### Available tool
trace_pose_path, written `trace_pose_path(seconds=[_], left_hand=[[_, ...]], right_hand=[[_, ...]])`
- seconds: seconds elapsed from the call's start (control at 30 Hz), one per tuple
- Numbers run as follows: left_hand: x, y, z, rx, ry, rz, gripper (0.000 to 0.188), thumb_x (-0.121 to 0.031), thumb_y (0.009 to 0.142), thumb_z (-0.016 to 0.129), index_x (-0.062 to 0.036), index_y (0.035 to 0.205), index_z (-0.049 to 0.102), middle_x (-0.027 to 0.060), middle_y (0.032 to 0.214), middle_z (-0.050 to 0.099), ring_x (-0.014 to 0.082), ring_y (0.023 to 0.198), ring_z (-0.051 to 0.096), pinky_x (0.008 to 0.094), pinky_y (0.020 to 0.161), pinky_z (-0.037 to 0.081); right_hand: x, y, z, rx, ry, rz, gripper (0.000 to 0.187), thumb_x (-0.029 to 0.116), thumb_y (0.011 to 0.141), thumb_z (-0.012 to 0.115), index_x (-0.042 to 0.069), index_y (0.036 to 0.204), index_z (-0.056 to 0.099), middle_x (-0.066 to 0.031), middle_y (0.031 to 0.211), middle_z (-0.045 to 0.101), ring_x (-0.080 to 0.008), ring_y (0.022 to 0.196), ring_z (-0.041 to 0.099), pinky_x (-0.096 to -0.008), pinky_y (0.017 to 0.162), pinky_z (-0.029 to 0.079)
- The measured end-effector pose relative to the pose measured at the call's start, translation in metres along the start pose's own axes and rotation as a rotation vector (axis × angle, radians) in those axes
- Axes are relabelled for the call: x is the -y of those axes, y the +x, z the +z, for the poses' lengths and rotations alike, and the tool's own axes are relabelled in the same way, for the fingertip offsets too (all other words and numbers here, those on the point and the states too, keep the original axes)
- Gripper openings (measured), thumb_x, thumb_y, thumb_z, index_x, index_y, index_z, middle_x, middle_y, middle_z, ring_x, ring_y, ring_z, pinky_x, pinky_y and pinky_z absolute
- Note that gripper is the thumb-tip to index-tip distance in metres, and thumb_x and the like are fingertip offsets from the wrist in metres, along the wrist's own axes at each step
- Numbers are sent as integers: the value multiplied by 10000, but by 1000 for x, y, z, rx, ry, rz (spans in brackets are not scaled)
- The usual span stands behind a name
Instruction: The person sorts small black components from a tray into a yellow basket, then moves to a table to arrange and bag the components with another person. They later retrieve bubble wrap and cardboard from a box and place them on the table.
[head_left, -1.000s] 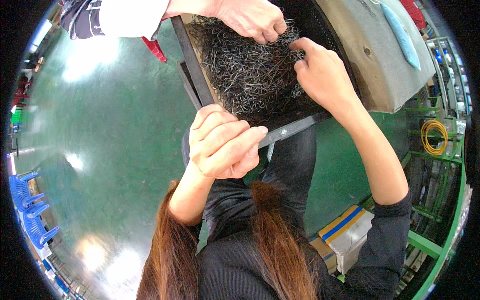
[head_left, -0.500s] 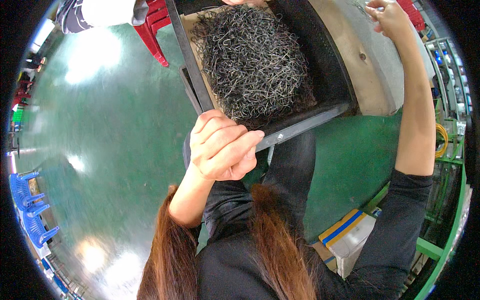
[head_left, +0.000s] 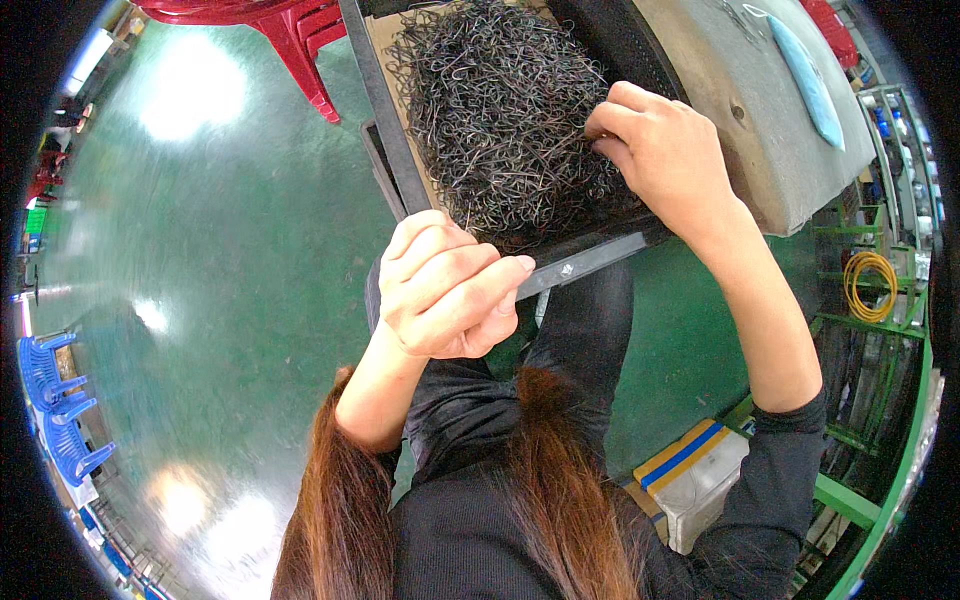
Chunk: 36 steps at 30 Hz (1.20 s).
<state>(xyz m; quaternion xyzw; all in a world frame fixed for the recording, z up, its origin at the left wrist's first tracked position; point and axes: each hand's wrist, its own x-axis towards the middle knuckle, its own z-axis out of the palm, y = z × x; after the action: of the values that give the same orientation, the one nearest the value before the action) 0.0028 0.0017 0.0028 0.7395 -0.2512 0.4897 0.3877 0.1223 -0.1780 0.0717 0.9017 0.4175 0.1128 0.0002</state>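
A tangled heap of thin dark bent metal wire pieces, some hook-shaped [head_left: 500, 130], lies in a dark-framed tray [head_left: 590, 268] before me. At the tray's near left corner, my left hand [head_left: 450, 290] is closed in a fist, its index finger along the rim. Whatever its fingers may hold is hidden. My right hand [head_left: 660, 150] reaches over the tray's right side, thumb and fingers bent together at the heap's right edge. I cannot make out what, if anything, sits between those fingertips.
Right of the tray, a light blue elongated cloth-like item [head_left: 805, 80] with a white loop lies on a grey surface [head_left: 760, 130]. A red plastic chair [head_left: 300, 50] stands far left, blue chairs [head_left: 65, 410] at left. Green shelving with a yellow coil [head_left: 870, 286] is at right.
My right hand has swung from the far right, over the grey surface, in to the heap. Another person's clothing and hand have left the top edge. My left hand stays nearly still.
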Motion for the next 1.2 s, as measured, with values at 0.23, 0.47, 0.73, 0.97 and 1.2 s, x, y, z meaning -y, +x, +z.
trace_pose_path(seconds=[0.23, 0.47, 0.73, 0.97, 1.2], left_hand=[[-1, 1, 1, -14, -11, -9, 211, -72, 563, 635, -61, 772, 661, 8, 657, 525, 161, 551, 515, 301, 589, 432], [-1, 0, -1, -3, 11, -11, 210, -77, 572, 634, -67, 779, 663, 5, 659, 529, 159, 555, 517, 310, 623, 432], [0, 0, 0, -18, -14, 1, 215, -76, 568, 640, -58, 781, 661, 11, 656, 524, 161, 546, 514, 302, 591, 435], [0, -1, -1, -3, -30, 14, 117, -73, 679, 562, -21, 763, 625, 52, 643, 549, 190, 537, 493, 334, 583, 422], [2, -1, 1, -16, -41, 17, 115, -72, 674, 569, -20, 760, 627, 51, 638, 546, 185, 530, 491, 327, 573, 420]], right_hand=[[2, 4, 11, -46, -140, -119, 73, 129, 732, 529, 89, 748, 588, -43, 782, 554, -200, 792, 595, -343, 646, 464], [3, 7, 15, -18, -188, -166, 76, 138, 735, 530, 83, 751, 580, -39, 784, 553, -192, 797, 592, -331, 645, 455], [8, 6, -18, 122, -421, -271, 84, 131, 759, 522, 72, 790, 573, -46, 774, 547, -169, 772, 583, -311, 672, 423], [-4, 11, -17, 211, -43, -167, 106, 60, 760, 496, 18, 857, 504, -126, 810, 548, -284, 797, 576, -372, 712, 443], [-17, 19, 13, 278, 579, -104, 89, 54, 820, 487, -9, 868, 446, -162, 808, 501, -303, 787, 517, -349, 719, 415]])
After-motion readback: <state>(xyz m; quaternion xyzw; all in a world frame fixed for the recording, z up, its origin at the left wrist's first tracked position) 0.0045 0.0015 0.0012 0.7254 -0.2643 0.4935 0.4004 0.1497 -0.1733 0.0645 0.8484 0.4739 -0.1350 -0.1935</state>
